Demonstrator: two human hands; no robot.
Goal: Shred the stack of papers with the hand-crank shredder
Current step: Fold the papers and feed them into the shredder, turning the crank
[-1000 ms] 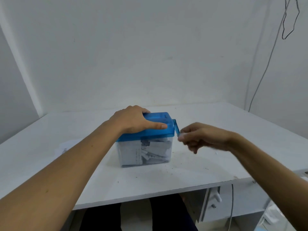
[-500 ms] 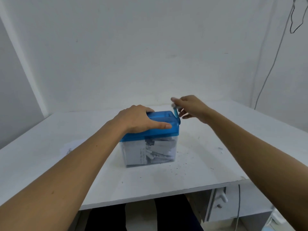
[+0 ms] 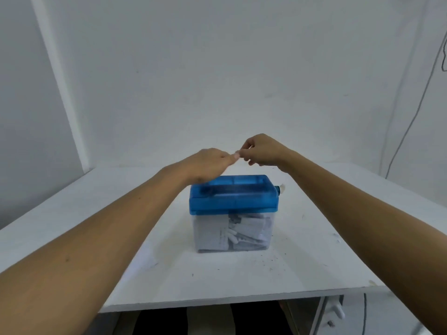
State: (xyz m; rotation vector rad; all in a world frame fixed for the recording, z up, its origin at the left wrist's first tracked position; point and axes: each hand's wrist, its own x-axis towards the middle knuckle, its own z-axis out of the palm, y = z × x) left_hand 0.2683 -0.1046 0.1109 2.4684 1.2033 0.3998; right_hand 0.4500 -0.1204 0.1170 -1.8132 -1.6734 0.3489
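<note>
Head view, and both hands are up in the air, meeting just above and beyond the shredder point(image 3: 232, 197). The left hand point(image 3: 212, 163) reaches in from the left, motion-blurred, so I cannot tell whether it is loose or closed. The right hand point(image 3: 262, 149) has its fingers point(image 3: 251, 160) curled in, tips touching the left hand's. There might be a scrap pinched there, but it is too small to tell. Neither hand touches the shredder. It stands upright in the middle of the white table point(image 3: 314, 262), blue lid on top. The clear bin point(image 3: 242, 245) below holds paper strips point(image 3: 244, 230), and the crank point(image 3: 280, 188) sticks out of the lid's right end. Dark specks dot the tabletop near the bin. On the right, a thin cable point(image 3: 416, 110) hangs down the wall, and a drawer unit point(image 3: 333, 313) sits under the table.
</note>
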